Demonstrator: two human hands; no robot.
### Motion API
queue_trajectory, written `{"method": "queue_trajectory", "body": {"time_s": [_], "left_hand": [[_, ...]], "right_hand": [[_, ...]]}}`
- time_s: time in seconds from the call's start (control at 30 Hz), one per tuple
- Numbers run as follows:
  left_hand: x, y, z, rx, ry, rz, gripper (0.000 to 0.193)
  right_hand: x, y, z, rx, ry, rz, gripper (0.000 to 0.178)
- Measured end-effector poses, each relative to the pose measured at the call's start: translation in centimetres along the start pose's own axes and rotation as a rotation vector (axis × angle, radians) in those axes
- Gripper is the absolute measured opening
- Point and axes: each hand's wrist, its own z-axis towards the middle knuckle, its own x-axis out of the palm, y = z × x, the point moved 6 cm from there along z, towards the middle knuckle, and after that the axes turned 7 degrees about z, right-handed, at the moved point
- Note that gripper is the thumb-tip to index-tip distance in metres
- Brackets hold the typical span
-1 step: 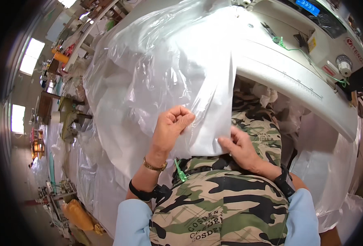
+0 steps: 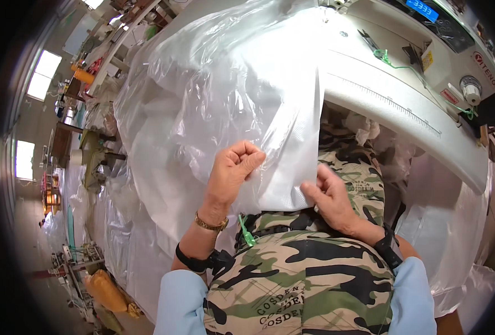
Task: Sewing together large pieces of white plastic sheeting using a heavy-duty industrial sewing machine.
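A worker's left hand (image 2: 233,170) closes thumb to forefinger, apparently pinching a fold of milky plastic sheet (image 2: 214,117) that spreads beyond and left of the grip. The right hand (image 2: 334,204) sits by the sheet's near corner, digits slightly parted; whether it holds the edge cannot be told. Good handling here likely means keeping that edge flat and lightly taut. Lettering marks the camouflage garment (image 2: 342,273) below the grip and, up to the right, the white machine (image 2: 365,78), with its ruler scale (image 2: 393,100) and lit blue display (image 2: 422,10).

White bench (image 2: 451,153), scale-marked, upper right of frame: bears translucent plastic sheeting (image 2: 281,61), top centre, and dark snips (image 2: 367,39).
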Motion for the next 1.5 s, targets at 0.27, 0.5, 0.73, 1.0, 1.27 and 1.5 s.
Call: {"method": "queue_trajectory", "body": {"time_s": [0.27,0.5,0.73,1.0,1.27,1.5], "left_hand": [[-1.1,-1.5,-0.1,0.081,-0.011,-0.022,0.016],[-0.6,-2.0,-0.3,0.087,0.033,-0.072,0.017],[-0.8,-1.0,0.1,0.065,0.045,0.042,0.017],[0.1,-2.5,-0.6,0.337,0.009,0.577,0.019],[0.6,-3.0,-0.7,-0.105,0.217,-0.212,0.028],[-0.1,-2.7,-1.0,-0.060,0.274,-0.065,0.015]], "right_hand": [[3.5,9.0,-0.1,-0.282,0.110,-0.055,0.043],[7.4,3.4,3.2,0.200,0.232,0.490,0.024],[6.6,3.5,1.5,0.143,0.228,0.376,0.017],[6.5,3.3,1.0,-0.073,0.232,0.200,0.017],[7.4,3.5,0.0,0.151,0.361,0.299,0.015],[7.5,3.6,0.0,0.110,0.375,0.201,0.021]]}}
